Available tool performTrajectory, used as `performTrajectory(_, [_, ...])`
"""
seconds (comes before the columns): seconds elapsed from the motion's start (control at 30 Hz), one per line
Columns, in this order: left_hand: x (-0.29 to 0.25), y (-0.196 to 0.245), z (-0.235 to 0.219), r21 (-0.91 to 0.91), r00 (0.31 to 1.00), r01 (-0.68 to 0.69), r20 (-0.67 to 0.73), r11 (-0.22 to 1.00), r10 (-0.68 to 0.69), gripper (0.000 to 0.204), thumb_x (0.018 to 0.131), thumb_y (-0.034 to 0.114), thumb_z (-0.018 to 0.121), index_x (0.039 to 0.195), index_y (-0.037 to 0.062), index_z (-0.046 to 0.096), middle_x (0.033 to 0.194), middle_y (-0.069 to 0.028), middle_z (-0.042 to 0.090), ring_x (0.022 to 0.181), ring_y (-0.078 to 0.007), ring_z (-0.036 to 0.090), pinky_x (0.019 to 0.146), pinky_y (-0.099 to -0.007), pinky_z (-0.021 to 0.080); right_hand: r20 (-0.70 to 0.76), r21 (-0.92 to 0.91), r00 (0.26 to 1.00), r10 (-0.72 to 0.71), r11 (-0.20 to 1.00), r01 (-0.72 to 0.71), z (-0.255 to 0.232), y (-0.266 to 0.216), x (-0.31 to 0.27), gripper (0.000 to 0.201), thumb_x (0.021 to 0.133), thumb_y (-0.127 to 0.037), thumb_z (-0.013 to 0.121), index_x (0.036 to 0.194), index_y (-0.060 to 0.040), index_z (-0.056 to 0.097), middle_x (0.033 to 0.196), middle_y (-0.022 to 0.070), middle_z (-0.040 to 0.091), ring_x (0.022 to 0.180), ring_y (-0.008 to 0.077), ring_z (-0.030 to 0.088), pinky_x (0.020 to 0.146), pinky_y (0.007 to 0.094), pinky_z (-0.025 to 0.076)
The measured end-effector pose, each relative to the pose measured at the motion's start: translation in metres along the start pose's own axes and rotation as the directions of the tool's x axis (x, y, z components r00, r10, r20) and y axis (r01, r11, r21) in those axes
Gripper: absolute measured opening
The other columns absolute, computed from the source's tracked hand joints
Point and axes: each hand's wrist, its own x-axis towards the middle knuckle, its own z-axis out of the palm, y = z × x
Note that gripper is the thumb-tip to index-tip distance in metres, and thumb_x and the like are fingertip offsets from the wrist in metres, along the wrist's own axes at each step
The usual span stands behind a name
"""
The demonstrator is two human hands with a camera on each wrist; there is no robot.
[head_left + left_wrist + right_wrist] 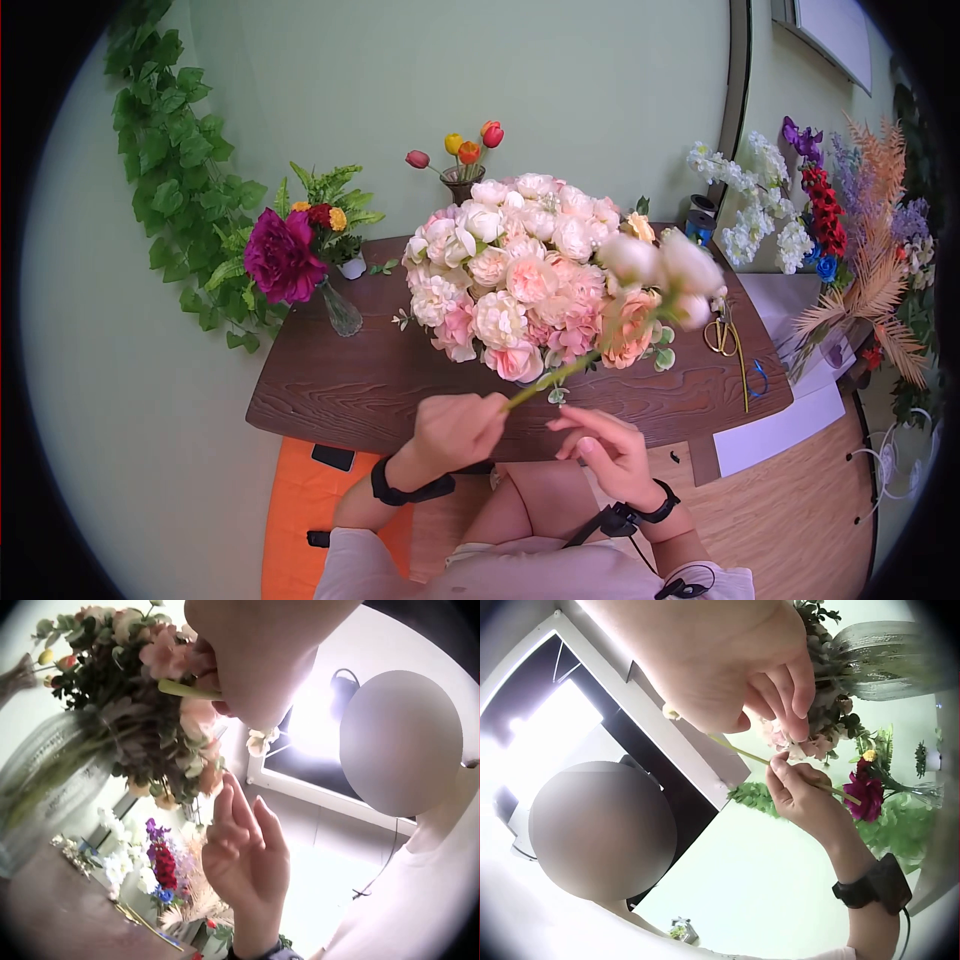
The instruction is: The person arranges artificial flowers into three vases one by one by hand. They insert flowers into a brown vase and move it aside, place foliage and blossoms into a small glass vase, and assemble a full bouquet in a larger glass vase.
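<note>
My left hand [455,430] grips the lower end of a green flower stem [553,378]. The stem slants up to the right and ends in several round white heads [632,262], blurred in the head view. Beside the stem, my right hand [612,455] is held with loosely bent fingers and nothing in them. Behind both hands stands a big bouquet [502,318] of pink, white and peach blooms. Its glass vase [49,776] shows in the left wrist view, with stems inside, but the blooms hide most of it from above.
On the dark wooden table [330,400] are a purple flower [285,256] in a small glass vase [342,312] and tulips [469,152] at the back. Scissors [718,337] lie at the right, near a blue-labelled spool [700,225]. More flowers [826,212] stand beyond the right edge.
</note>
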Motion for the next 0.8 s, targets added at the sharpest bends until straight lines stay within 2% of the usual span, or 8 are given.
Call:
performTrajectory(0.23, [-0.002, 0.024, 0.033, -0.094, 0.977, -0.110, 0.175, 0.989, 0.125, 0.017, 0.071, 0.010, 0.065, 0.087, 0.0063, 0.060, 0.058, -0.0001, 0.045, 0.044, -0.0154, 0.049, 0.040, -0.0275, 0.039, -0.183, 0.107, 0.977, -0.112, 0.985, 0.133, -0.005, -0.001, -0.007, 0.028, 0.092, -0.006, 0.042, 0.116, 0.0062, 0.049, 0.102, 0.0174, 0.059, 0.074, 0.0156, 0.060, 0.065, 0.0249, 0.049])
performTrajectory(0.37, [0.005, 0.024, 0.036, -0.161, 0.969, -0.148, 0.173, 0.976, 0.176, 0.016, 0.072, 0.014, 0.066, 0.085, 0.0082, 0.061, 0.060, 0.0006, 0.049, 0.047, -0.0146, 0.050, 0.041, -0.0263, 0.039, -0.334, 0.119, 0.939, -0.085, 0.984, 0.131, -0.009, 0.005, -0.015, 0.018, 0.093, -0.009, 0.041, 0.097, 0.0051, 0.052, 0.090, 0.0168, 0.059, 0.069, 0.0162, 0.060, 0.063, 0.0256, 0.049])
performTrajectory(0.4, [0.008, 0.021, 0.030, -0.118, 0.978, -0.190, 0.060, 0.975, 0.198, 0.014, 0.073, 0.017, 0.065, 0.083, 0.0096, 0.061, 0.063, 0.0012, 0.052, 0.050, -0.0147, 0.051, 0.043, -0.0262, 0.040, -0.331, 0.116, 0.940, -0.087, 0.984, 0.132, -0.010, 0.006, -0.016, 0.018, 0.093, -0.009, 0.041, 0.097, 0.0051, 0.052, 0.090, 0.0168, 0.059, 0.069, 0.0162, 0.060, 0.063, 0.0256, 0.049])
performTrajectory(0.5, [0.011, 0.006, 0.011, 0.073, 0.940, -0.155, -0.297, 0.985, 0.170, 0.013, 0.081, 0.021, 0.052, 0.079, 0.0116, 0.061, 0.068, 0.0012, 0.056, 0.059, -0.0198, 0.051, 0.054, -0.0317, 0.042, -0.566, 0.047, 0.811, -0.150, 0.976, 0.214, -0.018, 0.012, -0.017, 0.016, 0.094, -0.012, 0.040, 0.093, 0.0019, 0.049, 0.082, 0.0124, 0.055, 0.061, 0.0136, 0.054, 0.059, 0.0250, 0.048])
performTrajectory(0.53, [0.017, -0.001, -0.006, 0.086, 0.940, -0.117, -0.311, 0.989, 0.139, 0.008, 0.073, 0.011, 0.056, 0.080, 0.0100, 0.061, 0.069, -0.0010, 0.055, 0.059, -0.0208, 0.051, 0.056, -0.0315, 0.043, -0.564, 0.048, 0.812, -0.149, 0.976, 0.212, -0.021, 0.014, -0.018, 0.016, 0.094, -0.012, 0.040, 0.093, 0.0019, 0.049, 0.082, 0.0124, 0.055, 0.061, 0.0136, 0.054, 0.059, 0.0250, 0.048])
performTrajectory(0.6, [0.015, -0.021, -0.012, -0.085, 0.869, 0.007, -0.492, 0.996, -0.048, 0.009, 0.076, 0.007, 0.048, 0.075, 0.0060, 0.057, 0.066, -0.0051, 0.054, 0.056, -0.0207, 0.049, 0.054, -0.0307, 0.042, -0.716, -0.004, 0.676, -0.173, 0.970, 0.244, -0.031, 0.021, -0.020, 0.016, 0.095, -0.013, 0.040, 0.094, 0.0009, 0.048, 0.082, 0.0110, 0.054, 0.060, 0.0124, 0.051, 0.057, 0.0249, 0.046])
performTrajectory(0.7, [0.000, -0.043, -0.005, -0.357, 0.798, 0.105, -0.527, 0.928, -0.292, 0.012, 0.074, 0.005, 0.046, 0.068, 0.0044, 0.056, 0.061, -0.0053, 0.053, 0.051, -0.0188, 0.049, 0.049, -0.0286, 0.040, -0.797, -0.061, 0.572, -0.194, 0.968, 0.243, -0.047, 0.037, -0.025, 0.016, 0.095, -0.014, 0.040, 0.095, -0.0001, 0.048, 0.084, 0.0091, 0.052, 0.063, 0.0113, 0.050, 0.059, 0.0236, 0.045])
performTrajectory(0.8, [-0.016, -0.062, 0.020, -0.184, 0.957, 0.049, -0.271, 0.982, -0.099, 0.020, 0.072, 0.008, 0.053, 0.052, 0.0048, 0.053, 0.052, -0.0030, 0.051, 0.043, -0.0203, 0.050, 0.041, -0.0286, 0.039, -0.857, -0.121, 0.461, -0.230, 0.960, 0.253, -0.050, 0.043, -0.021, 0.016, 0.095, -0.014, 0.040, 0.096, -0.0001, 0.048, 0.084, 0.0075, 0.052, 0.070, 0.0122, 0.053, 0.065, 0.0233, 0.045])
